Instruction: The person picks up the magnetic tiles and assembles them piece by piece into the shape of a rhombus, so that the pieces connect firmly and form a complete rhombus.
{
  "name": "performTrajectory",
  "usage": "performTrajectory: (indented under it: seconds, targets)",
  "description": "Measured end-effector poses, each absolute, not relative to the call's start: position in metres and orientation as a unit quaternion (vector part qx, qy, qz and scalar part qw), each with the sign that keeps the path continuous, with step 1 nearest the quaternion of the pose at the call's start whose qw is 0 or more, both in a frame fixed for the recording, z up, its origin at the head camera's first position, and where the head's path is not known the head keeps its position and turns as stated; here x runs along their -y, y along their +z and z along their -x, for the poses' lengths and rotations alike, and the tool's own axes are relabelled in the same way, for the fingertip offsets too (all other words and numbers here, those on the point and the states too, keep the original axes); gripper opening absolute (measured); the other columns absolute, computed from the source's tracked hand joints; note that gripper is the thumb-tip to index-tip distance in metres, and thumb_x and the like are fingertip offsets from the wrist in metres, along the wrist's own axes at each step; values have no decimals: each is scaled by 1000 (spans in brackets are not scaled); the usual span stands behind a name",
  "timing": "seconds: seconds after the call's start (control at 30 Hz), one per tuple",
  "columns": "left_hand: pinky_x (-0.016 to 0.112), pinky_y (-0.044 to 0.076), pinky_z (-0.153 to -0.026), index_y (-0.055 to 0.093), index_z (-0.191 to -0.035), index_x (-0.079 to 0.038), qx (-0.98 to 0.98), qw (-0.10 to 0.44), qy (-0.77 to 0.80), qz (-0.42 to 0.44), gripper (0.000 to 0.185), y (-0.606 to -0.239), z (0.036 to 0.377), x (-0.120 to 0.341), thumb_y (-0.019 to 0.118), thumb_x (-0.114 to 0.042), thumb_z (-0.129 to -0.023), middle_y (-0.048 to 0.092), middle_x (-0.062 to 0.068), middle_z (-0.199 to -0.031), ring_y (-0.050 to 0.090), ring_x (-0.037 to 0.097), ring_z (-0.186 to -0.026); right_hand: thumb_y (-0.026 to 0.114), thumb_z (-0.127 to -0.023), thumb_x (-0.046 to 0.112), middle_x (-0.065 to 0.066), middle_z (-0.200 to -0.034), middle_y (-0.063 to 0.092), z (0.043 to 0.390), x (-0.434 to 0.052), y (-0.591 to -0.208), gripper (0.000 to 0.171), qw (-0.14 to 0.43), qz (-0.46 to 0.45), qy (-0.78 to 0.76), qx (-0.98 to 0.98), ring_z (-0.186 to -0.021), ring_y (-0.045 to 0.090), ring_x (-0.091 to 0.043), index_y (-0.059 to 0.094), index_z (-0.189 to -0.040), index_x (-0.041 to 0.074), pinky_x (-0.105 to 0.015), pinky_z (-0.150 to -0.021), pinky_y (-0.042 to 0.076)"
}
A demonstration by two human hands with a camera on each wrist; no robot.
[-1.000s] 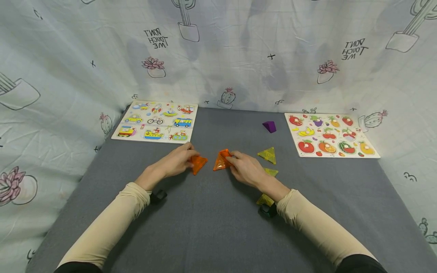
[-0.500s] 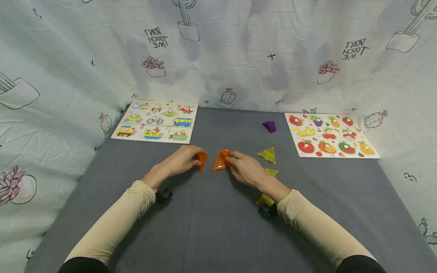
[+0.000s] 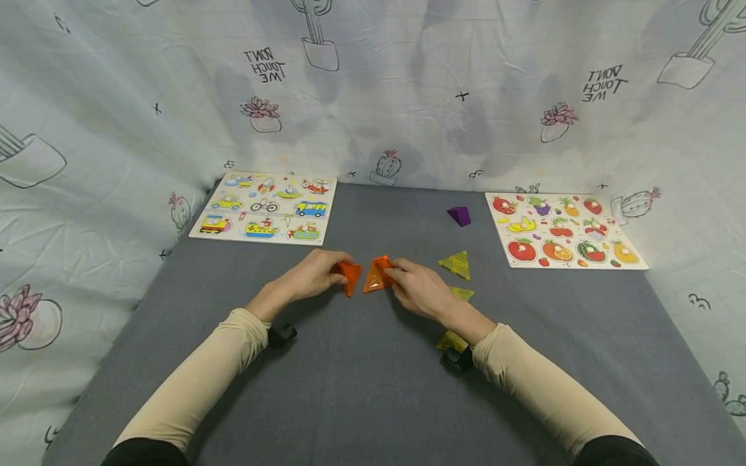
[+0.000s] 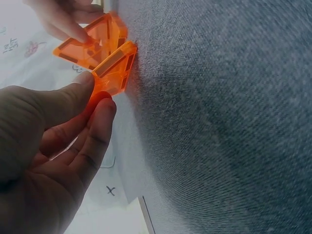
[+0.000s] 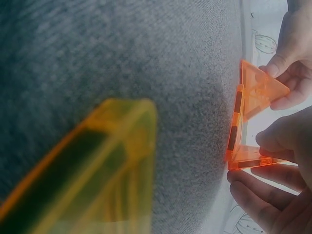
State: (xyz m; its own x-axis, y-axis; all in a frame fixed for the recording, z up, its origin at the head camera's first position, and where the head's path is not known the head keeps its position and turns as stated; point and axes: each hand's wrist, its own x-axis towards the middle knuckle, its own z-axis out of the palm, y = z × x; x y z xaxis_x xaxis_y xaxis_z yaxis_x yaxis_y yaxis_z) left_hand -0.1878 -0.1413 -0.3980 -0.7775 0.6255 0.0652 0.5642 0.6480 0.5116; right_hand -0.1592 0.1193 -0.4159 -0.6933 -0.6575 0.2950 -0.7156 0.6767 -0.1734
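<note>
My left hand (image 3: 313, 273) pinches an orange translucent triangular magnetic tile (image 3: 351, 276) between thumb and fingers, tilted up on edge. To its right, my right hand (image 3: 421, 289) pinches a second orange tile (image 5: 251, 163), raised along one edge of a flat-lying orange tile (image 5: 235, 119). In the head view a narrow gap shows between the left tile and this orange pair (image 3: 375, 278). From the left wrist, the held tile (image 4: 114, 68) overlaps the others, with the right hand (image 4: 66, 18) behind. Yellow triangular tiles (image 3: 456, 265) lie around my right forearm, one partly hidden under it.
A purple triangular block (image 3: 460, 216) lies farther back on the grey cloth (image 3: 373, 375). A vehicle puzzle board (image 3: 265, 208) is at the back left and a fruit puzzle board (image 3: 568, 232) at the back right. A printed curtain (image 3: 373, 90) hangs behind.
My left hand has shifted to the right with its orange tile, turning the tile on the way and bringing it closer to the other orange tiles. The right hand has stayed still.
</note>
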Motion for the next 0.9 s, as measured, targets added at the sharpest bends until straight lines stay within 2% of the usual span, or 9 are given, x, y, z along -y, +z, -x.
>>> performTrajectory:
  seconds: [0.6,0.9]
  targets:
    - [34,56,-83,64,-122,-2,-893,94,298,-325,33,-399,187,134,69,-6,-90,71,11,-111,69,19,-96,68,-89,9,-16,-123,64,157,-118,-413,33,95,-375,144,911,-93,69,-26,68,-121,2,-37,-76,58]
    - [35,56,-83,64,-122,-3,-892,91,304,-322,30,-401,186,132,66,-12,-93,71,11,-111,68,18,-96,67,-90,9,-15,-121,65,157,-118,-414,31,86,-374,146,912,-92,69,-24,68,-120,1,-35,-75,58]
